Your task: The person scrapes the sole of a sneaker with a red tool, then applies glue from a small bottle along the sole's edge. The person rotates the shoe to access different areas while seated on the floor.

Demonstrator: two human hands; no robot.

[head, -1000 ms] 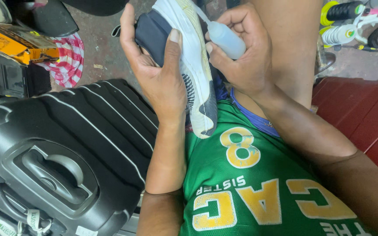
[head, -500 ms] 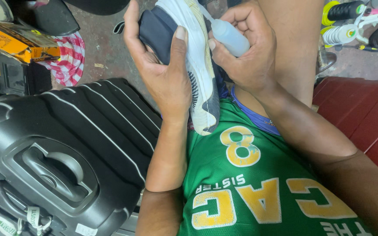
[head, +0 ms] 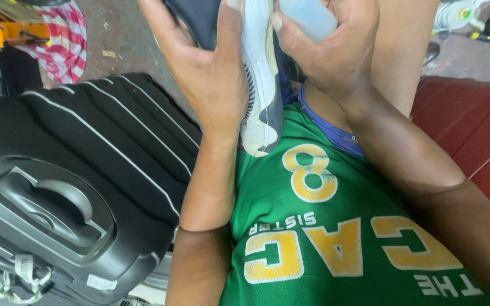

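Currently my left hand (head: 214, 85) wraps the sneaker (head: 259, 85), held upright over my lap, sole edge facing me – fingers closed round its dark upper. Right hand (head: 336, 54) is closed on a small pale squeeze bottle (head: 310, 17) just beside the sole rim. Shoe judged light, upper soft and yielding, sole stiffer – best held across the midfoot. White worn midsole, grey-navy heel patch, stitching along the edge. Black ribbed suitcase (head: 80, 175) lies to my left
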